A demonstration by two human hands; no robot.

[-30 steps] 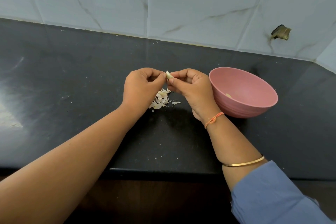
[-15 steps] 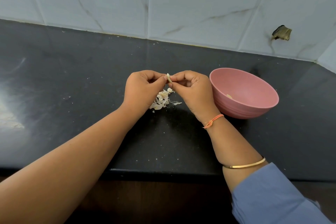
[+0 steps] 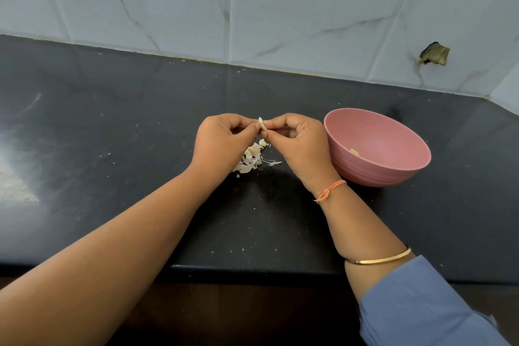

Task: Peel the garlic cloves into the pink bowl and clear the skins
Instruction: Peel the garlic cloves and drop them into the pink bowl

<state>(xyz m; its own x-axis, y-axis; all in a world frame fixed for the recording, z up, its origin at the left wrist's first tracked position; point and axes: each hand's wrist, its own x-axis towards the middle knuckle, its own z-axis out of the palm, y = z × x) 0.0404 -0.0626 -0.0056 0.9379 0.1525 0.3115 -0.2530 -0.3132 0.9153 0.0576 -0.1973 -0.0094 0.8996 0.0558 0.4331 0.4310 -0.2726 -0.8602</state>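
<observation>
A wall of pale, glossy marble-look tiles point(image 3: 280, 8) with grey veins fills the far side; one tile at the right has a ragged broken hole point(image 3: 434, 55). Below it runs a dark, matte stone countertop point(image 3: 112, 135), speckled with fine crumbs and carrying a dull sheen at the left. A soft blue sleeve point(image 3: 421, 309) covers the right forearm at the near right, with a thin gold bangle point(image 3: 379, 258) above it and an orange knotted thread point(image 3: 330, 191) at the wrist. The pink bowl point(image 3: 365, 174) is round and smooth inside, ribbed with shallow rings outside, and sits on the counter just right of the hands. The left hand point(image 3: 222, 143) and right hand point(image 3: 300, 146) meet at centre above the counter, fingers curled, both pinching one garlic clove point(image 3: 262, 123) between fingertips and thumbs; the clove is small, pale and tapered, standing roughly upright. Under the hands lies a loose heap of papery, curled white skins point(image 3: 251, 159). One small yellowish peeled clove point(image 3: 354, 152) rests low in the bowl.
</observation>
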